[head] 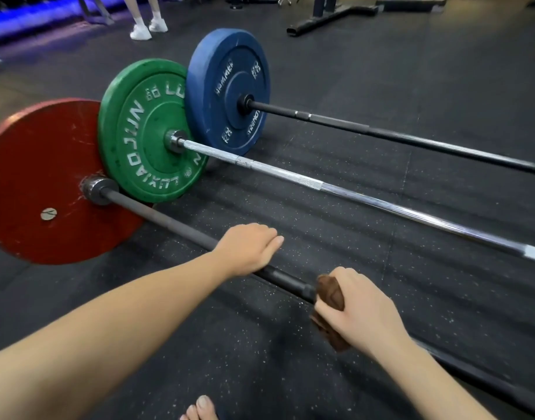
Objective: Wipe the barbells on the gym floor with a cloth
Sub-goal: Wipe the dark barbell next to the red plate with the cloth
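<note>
Right hand (360, 301) clamped around a brown cloth (329, 295), with the cloth wrapped over the near bar (169, 221) and its loose end sticking out below the fist. Left hand (248, 248) is further up the same bar toward the plate end, fingers curled over the top, gripping bare metal, apart from the cloth. Near bar is dark, lies on the black speckled rubber floor (290, 222) and runs up-left into a red plate (39, 177) standing on edge. Next one out is a chrome bar (381, 203) with a green plate (145, 128), roughly parallel. Furthest is a black bar (411, 138) with a blue plate (229, 89). Plates overlap in view, staggered, red nearest. Bare toes (199, 410) at bottom edge, this side of the near bar. Background: someone's legs in white shoes (148, 27) top left, black equipment base (329, 18) top centre-right.
</note>
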Demonstrator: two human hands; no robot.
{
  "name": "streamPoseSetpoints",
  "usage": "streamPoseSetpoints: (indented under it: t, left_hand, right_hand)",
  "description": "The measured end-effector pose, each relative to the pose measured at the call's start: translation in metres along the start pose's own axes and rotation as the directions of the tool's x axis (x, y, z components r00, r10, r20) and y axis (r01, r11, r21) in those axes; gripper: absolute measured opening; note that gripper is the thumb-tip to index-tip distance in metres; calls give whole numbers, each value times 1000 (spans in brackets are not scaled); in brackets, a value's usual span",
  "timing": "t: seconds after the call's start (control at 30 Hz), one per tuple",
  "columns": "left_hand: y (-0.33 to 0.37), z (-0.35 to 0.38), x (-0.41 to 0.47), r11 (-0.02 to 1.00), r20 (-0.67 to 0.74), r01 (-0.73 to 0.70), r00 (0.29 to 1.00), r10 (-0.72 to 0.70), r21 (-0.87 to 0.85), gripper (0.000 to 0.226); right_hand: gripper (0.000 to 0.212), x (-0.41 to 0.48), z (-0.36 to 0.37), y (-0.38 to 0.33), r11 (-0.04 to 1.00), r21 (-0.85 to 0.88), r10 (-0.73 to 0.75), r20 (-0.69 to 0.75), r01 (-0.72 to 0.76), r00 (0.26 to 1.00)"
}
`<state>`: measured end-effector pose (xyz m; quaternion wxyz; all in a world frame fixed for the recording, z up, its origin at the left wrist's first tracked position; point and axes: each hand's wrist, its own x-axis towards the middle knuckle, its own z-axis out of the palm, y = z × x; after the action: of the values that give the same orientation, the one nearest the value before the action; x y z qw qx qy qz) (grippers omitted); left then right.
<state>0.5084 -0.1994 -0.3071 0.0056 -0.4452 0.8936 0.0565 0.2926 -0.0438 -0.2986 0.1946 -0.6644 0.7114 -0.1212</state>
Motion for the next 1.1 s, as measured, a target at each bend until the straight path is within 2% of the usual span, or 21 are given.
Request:
streamPoseSetpoints:
  t: [0.1,0.2,0.4,0.57,0.7,0.77,0.87,1.0,1.1]
  left_hand:
    - [-28,4,-3,997,35,60,997,-62,44,44]
    - [-31,16,-6,990,56,96,994,-90,-100,46]
    - [-31,13,-1,983,123,134,985,-119,-128,47]
    - [-35,12,0,959,153,173,978,-140,-226,50]
    - [-44,9,0,927,56,181,983,-172,-329,53]
    - [-48,9,-4,951,-15,205,977,-214,-231,53]
    - [-54,13,-12,959,-62,263,961,-270,-102,56]
    - [-52,12,-9,958,-34,288,957,-287,2,54]
    - [-52,10,-7,960,10,278,960,-278,-9,54]
  right_hand:
    - [27,0,-3,-1,998,-56,24,-3,-24,1000]
    - [31,14,1,-21,990,-141,3,-5,-4,1000]
    - [33,44,17,-62,992,-120,-33,0,33,999]
    - [32,34,16,-47,997,-68,-48,14,49,999]
    - [27,22,8,-23,999,-40,-6,44,7,999]
    - [26,20,4,-20,999,-41,16,57,-14,998]
    - [29,30,4,-32,991,-136,23,77,-13,997]
    - [34,57,22,-76,992,-127,-11,24,14,1000]
    - [38,76,38,-104,993,-106,-58,-1,58,998]
